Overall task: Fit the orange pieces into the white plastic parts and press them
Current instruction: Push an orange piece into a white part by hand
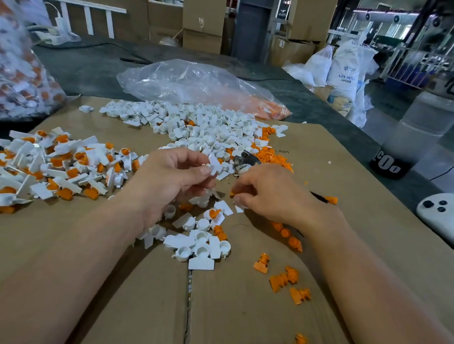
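Nearest you, loose orange pieces (283, 280) are lying on the cardboard sheet (85, 243); one at the bottom edge is being cut off by the frame. Your left hand (173, 179) is pinching a white plastic part (214, 163) between thumb and fingertips. Your right hand (267, 192) is pinching one orange bit (232, 194), mostly hidden by your curled fingers, sitting right of and nearer than that part, apart from it. Just beyond, a small metal object (245, 159) is proving hard to identify. Far right, a white sack (344, 70) is showing "ABS RESIN".
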